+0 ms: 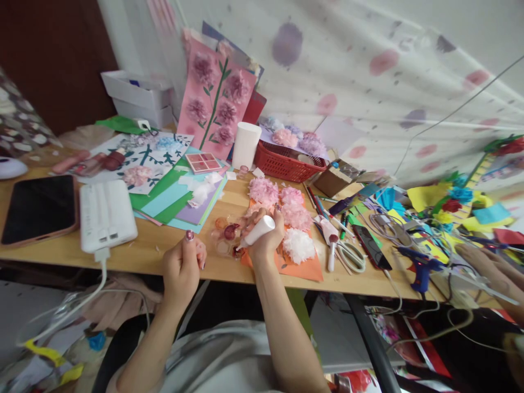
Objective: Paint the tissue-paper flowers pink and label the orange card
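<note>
Because the right hand (267,236) is wrapped firmly around a white bottle (261,231), the bottle lies aslant with its broad end up and its narrow end down to the left, a hold that seems meant for aiming that end. It points at a cluster of small clear cups (223,247), over the wooden table (164,252); the narrow end is blurred, so I cannot tell whether it touches one. The left hand (182,270) is curled closed just short of the table's front edge, thumb on top; its folded fingers hide whether anything is inside.

Just beyond the right hand, pink flowers (297,215) and a white flower (299,245) sit on an orange sheet (301,270), likely grouped there to be within easy reach; the hand and forearm cover part of the sheet. Behind, a pink picture (216,98) is propped upright, perhaps to keep it in sight, and a red basket (282,164) stands beside it, its contents mostly hidden.

Farther right lies a blue glue gun (423,267). Another person's hand (485,265) there is blurred, with the arm cut off by the frame.
</note>
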Available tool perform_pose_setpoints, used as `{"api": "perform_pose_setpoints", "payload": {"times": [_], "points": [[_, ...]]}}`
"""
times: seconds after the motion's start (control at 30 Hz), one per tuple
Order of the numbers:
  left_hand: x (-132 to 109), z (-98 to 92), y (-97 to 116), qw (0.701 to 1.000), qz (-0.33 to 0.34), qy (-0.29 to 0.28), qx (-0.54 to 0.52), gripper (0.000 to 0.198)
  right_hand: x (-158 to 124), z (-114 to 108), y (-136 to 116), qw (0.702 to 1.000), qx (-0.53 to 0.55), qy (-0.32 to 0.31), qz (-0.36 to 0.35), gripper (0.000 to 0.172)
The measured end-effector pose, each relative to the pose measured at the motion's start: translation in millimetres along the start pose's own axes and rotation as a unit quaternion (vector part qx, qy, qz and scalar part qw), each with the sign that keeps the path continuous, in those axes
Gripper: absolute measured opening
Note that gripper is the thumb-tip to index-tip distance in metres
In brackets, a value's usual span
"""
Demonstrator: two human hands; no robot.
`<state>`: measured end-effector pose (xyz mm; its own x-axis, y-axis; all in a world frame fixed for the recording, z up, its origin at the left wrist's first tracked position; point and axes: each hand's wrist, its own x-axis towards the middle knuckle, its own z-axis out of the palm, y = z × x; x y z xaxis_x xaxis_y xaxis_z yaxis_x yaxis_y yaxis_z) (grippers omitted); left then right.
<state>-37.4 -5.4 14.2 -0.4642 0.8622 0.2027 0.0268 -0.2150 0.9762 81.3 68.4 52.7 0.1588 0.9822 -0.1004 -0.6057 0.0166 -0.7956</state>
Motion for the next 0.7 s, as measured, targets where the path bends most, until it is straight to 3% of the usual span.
{"api": "perform_pose_setpoints", "payload": {"times": [0.3, 0.57, 0.7], "points": [[1, 0.2, 1, 1.0, -0.002, 0.004, 0.003, 0.054, 0, -4, 0, 1.0, 0.005, 0.002, -0.023, 0.049], [-1, -0.3, 0, 1.0, 0.0, 0.023, 0.012, 0.053, -10, 1, -14, 0.99, 0.042, -0.105, -0.081, 0.045], [0, -1.4, 0, 1.0, -0.004, 0.021, 0.007, 0.052, -16, 7, -24, 0.992, 0.062, -0.064, -0.094, 0.055]]}}
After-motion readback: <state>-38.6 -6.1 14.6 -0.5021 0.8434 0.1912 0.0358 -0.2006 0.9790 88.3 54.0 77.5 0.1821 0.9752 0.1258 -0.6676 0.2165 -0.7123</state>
